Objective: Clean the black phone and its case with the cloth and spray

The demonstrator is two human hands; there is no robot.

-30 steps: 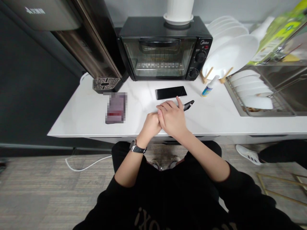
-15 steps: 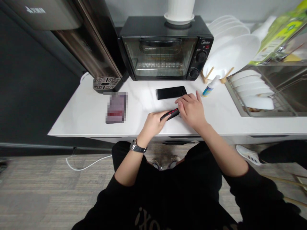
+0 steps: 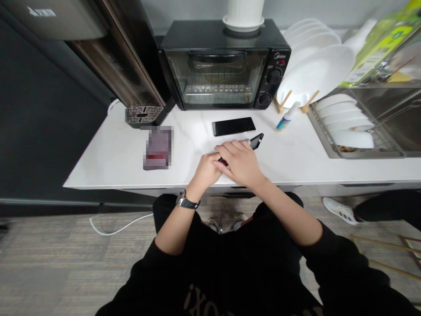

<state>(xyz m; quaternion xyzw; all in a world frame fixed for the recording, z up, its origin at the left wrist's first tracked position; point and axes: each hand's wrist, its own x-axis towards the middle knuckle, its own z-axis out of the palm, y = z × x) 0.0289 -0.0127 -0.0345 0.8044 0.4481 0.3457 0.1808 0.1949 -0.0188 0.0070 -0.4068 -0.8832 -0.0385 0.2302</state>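
Note:
My left hand (image 3: 208, 170) is closed around the lower left end of a black phone (image 3: 257, 141) over the counter's front part. Across the phone's upper face lies my right hand (image 3: 241, 162), its fingers pressed together and hiding most of it. A pale grey cloth-like piece (image 3: 246, 142) peeks out under the right fingers; its full shape is hidden. Just behind the hands, a second phone (image 3: 233, 126) with a dark screen lies flat. A small spray bottle (image 3: 287, 117) with a blue and yellow label stands to the right.
A toaster oven (image 3: 223, 79) sits at the back of the white counter (image 3: 105, 158). On the left are a water dispenser (image 3: 144, 115) and a blurred purple packet (image 3: 159, 147). To the right, white plates (image 3: 317, 70) stand in a rack beside the sink (image 3: 391, 123).
My right hand has slid left and toward me along the held phone, uncovering its far right end and covering the part near my left hand. The view has shifted slightly.

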